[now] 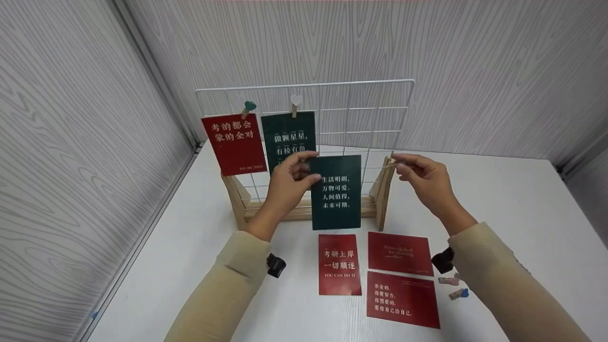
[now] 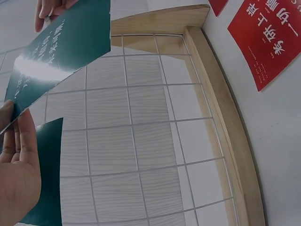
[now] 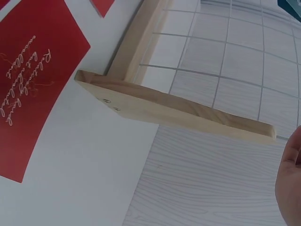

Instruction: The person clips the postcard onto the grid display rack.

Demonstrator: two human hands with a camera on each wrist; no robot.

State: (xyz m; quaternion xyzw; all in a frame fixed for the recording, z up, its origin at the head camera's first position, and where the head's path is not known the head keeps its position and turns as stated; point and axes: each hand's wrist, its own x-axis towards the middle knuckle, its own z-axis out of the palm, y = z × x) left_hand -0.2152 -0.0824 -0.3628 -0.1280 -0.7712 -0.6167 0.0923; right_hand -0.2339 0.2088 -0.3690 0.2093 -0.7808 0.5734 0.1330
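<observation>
My left hand [image 1: 290, 183] pinches a dark green card [image 1: 336, 213] with white lettering by its left edge, thumb in front. The card is upright before a white wire grid rack [image 1: 375, 131] on a wooden stand. Near the rack's right side, my right hand [image 1: 427, 178] has thumb and fingertips together on a small pale clip [image 1: 390, 165], mostly hidden by the fingers. A red card [image 1: 237, 154] under a green heart clip [image 1: 249, 107] and another green card [image 1: 287, 124] under a white heart clip [image 1: 296, 100] hang on the grid's left half.
On the white table lie a narrow red card [image 1: 339, 285] and two wider red cards, one above [image 1: 380, 251] the other [image 1: 418, 318]. Beside them are a pink clip [image 1: 448, 281] and a blue heart clip [image 1: 459, 294]. Grey wood-grain panels stand behind and left.
</observation>
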